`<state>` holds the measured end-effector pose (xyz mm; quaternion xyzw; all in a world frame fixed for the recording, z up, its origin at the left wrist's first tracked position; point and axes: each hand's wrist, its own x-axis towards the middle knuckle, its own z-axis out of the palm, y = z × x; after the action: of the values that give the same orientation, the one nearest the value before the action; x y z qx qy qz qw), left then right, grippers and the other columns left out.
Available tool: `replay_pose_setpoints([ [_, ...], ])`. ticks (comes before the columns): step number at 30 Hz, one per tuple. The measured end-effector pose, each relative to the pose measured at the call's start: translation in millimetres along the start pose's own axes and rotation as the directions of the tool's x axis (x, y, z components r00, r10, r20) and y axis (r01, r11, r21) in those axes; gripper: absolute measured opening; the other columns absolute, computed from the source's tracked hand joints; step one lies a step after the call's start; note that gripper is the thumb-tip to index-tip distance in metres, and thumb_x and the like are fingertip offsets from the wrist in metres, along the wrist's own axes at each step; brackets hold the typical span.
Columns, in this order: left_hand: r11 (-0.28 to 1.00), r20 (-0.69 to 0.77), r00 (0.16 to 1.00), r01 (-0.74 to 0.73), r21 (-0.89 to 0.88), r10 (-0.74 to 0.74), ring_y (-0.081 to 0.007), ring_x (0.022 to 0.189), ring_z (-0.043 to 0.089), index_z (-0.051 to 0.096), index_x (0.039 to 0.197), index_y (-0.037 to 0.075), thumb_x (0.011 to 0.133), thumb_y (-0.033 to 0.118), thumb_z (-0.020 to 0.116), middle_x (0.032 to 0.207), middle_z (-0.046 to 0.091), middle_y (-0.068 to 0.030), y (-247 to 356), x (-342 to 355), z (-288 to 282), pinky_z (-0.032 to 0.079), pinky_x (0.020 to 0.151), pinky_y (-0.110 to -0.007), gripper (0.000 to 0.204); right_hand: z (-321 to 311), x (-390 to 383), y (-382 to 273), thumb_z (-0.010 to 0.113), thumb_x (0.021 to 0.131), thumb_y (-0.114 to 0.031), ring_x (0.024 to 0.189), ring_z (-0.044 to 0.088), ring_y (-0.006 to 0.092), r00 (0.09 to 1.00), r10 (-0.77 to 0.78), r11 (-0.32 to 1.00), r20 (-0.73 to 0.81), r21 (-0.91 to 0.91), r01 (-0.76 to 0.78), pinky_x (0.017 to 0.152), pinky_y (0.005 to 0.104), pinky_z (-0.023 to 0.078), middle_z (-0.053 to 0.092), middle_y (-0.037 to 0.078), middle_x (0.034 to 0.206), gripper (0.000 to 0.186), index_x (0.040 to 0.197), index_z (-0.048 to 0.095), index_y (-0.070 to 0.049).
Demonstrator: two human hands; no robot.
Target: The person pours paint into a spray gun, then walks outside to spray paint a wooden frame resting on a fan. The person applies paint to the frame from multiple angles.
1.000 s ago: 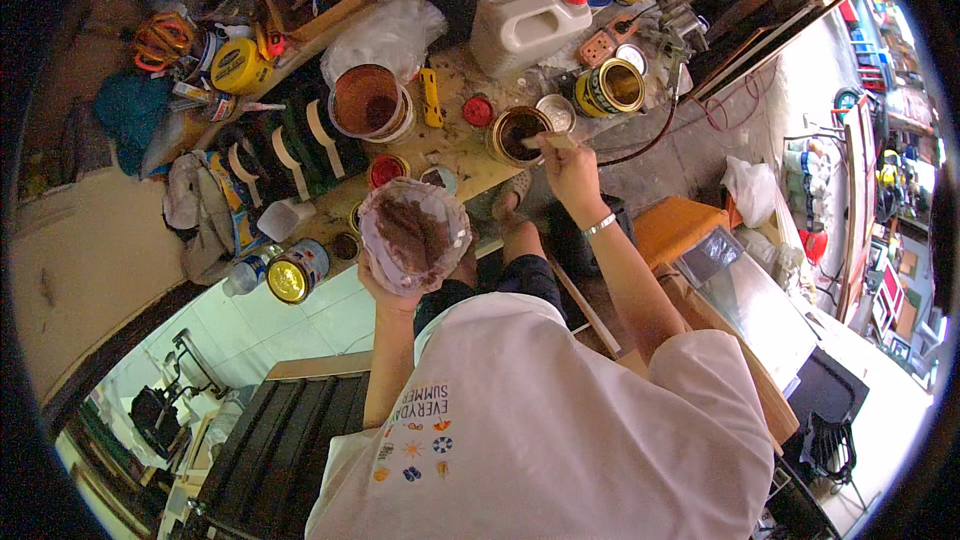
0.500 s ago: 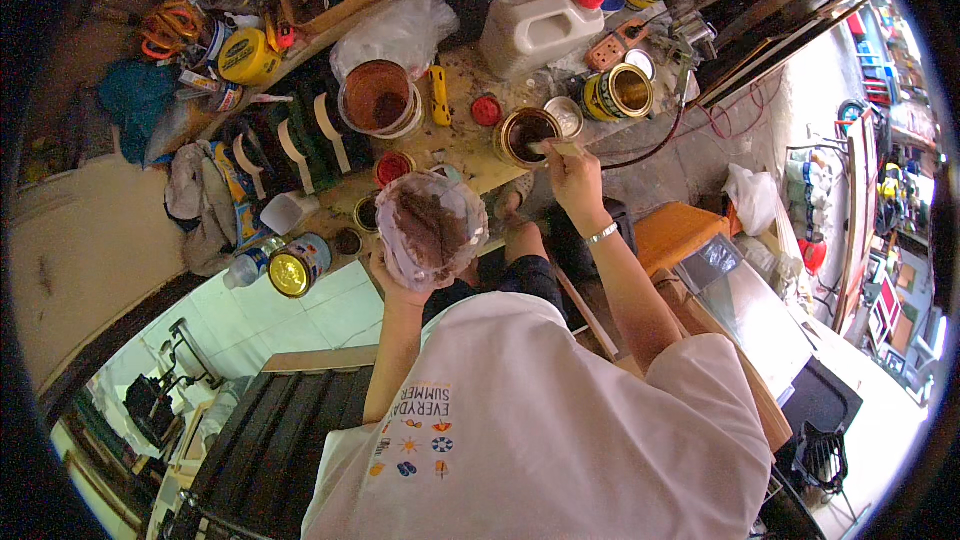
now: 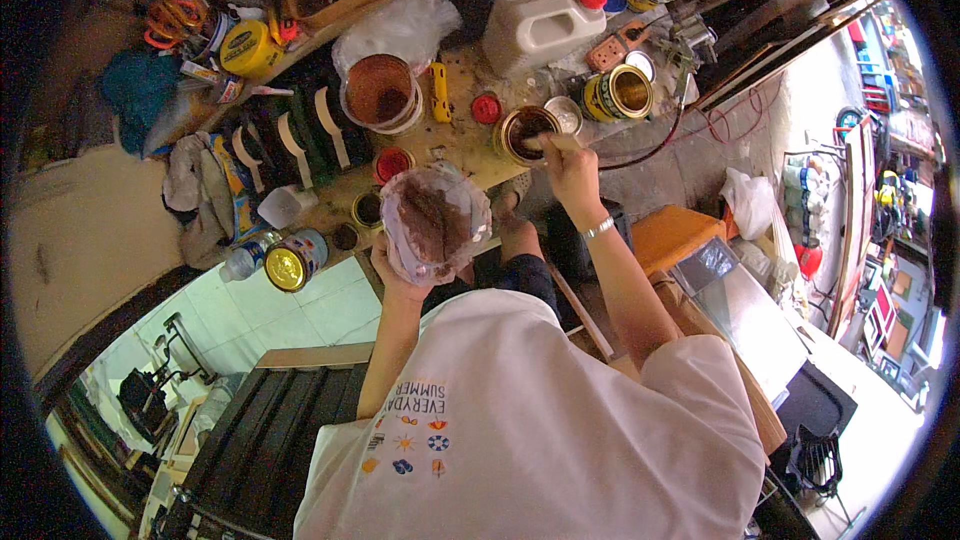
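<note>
My left hand [image 3: 400, 272] is closed on a translucent plastic container [image 3: 435, 223] with brown powdery material inside, lifted over the front of the workbench. My right hand [image 3: 569, 172] pinches a pale flat stick [image 3: 548, 143] whose end dips into an open tin [image 3: 504, 140] of dark brown contents. Beside that tin lie a silver lid [image 3: 563, 115] and a small red lid [image 3: 486, 108]. An open tin with red inside [image 3: 394, 163] stands just behind the plastic container.
The cluttered bench [image 3: 460, 140] also holds a brown-stained bucket [image 3: 378, 92], a white jug [image 3: 530, 35], a yellow tin [image 3: 610, 95], a yellow tool [image 3: 440, 95] and a gold-lidded can [image 3: 292, 265]. An orange cushioned piece [image 3: 672, 232] sits right of my legs.
My left hand has brought the plastic container slightly rightward and upward since a second ago. My right hand stays at the brown tin with the stick, shifting only slightly.
</note>
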<state>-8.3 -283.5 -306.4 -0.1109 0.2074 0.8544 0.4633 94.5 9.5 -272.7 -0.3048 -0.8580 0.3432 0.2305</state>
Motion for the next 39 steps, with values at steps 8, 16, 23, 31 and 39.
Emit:
replay_pose_setpoints([
  [8, 0.072, 0.153, 0.948, 0.179, -0.981, -0.278, -0.0336, 0.129, 0.047, 0.049, 0.139, 0.013, 0.088, 0.047, 0.042, 0.141, 0.051, -0.0113, 6.0, -6.7, -12.5, 0.037, 0.109, -0.052, 0.062, 4.4, 12.2, -6.5, 0.065, 0.085, -0.006, 0.078, 0.067, 0.0357, 1.0, -0.017, 0.999, -0.02, 0.03, 0.018, 0.069, 0.042, 0.055, 0.07, 0.015, 0.087, 0.011, 0.093, 0.072, -0.006],
  [16, 0.262, 0.144, 0.966, 0.199, -0.944, -0.213, -0.0334, 0.128, 0.048, 0.051, 0.137, 0.01, 0.09, 0.041, 0.042, 0.139, 0.053, -0.0121, 3.9, -4.3, 3.0, 0.037, 0.109, -0.052, 0.057, 2.7, 4.2, -9.9, 0.066, 0.088, -0.011, 0.075, 0.066, 0.0372, 0.995, 0.061, 0.998, 0.083, -0.02, -0.06, 0.067, 0.0412, 0.053, 0.068, 0.017, 0.085, 0.01, 0.093, 0.071, -0.005],
  [23, 0.602, -0.061, 0.965, 0.108, -0.791, -0.254, -0.0336, 0.123, 0.052, 0.054, 0.132, 0.008, 0.089, 0.035, 0.045, 0.133, 0.057, -0.0133, -1.1, 0.1, -4.5, 0.04, 0.106, -0.051, 0.052, 0.2, 35.3, 26.5, 0.064, 0.093, -0.012, 0.061, 0.065, 0.0213, 0.995, -0.093, 0.995, -0.018, -0.022, 0.093, 0.056, 0.0321, 0.049, 0.069, 0.012, 0.078, 0.013, 0.097, 0.073, -0.004],
  [31, 0.976, -0.261, 0.961, 0.034, -0.216, -0.091, -0.0329, 0.112, 0.058, 0.059, 0.123, 0.007, 0.083, 0.029, 0.052, 0.121, 0.063, -0.0126, -8.1, 4.3, -3.2, 0.046, 0.1, -0.05, 0.046, -14.0, 11.9, -6.4, 0.066, 0.09, -0.015, 0.07, 0.065, 0.039, 0.987, 0.017, 0.984, 0.162, -0.176, 0.012, 0.061, 0.0455, 0.052, 0.068, 0.02, 0.084, 0.011, 0.09, 0.07, -0.004],
  [39, 0.963, -0.143, 0.986, 0.042, -0.266, -0.082, -0.0334, 0.119, 0.055, 0.055, 0.13, 0.007, 0.084, 0.03, 0.049, 0.129, 0.059, -0.0133, 4.1, 3.9, 23.7, 0.043, 0.104, -0.051, 0.052, -1.1, 35.8, 1.0, 0.064, 0.093, -0.015, 0.056, 0.063, 0.0252, 0.994, 0.082, 0.996, 0.074, -0.036, -0.08, 0.051, 0.0329, 0.046, 0.065, 0.015, 0.069, 0.02, 0.083, 0.069, 0.002],
])
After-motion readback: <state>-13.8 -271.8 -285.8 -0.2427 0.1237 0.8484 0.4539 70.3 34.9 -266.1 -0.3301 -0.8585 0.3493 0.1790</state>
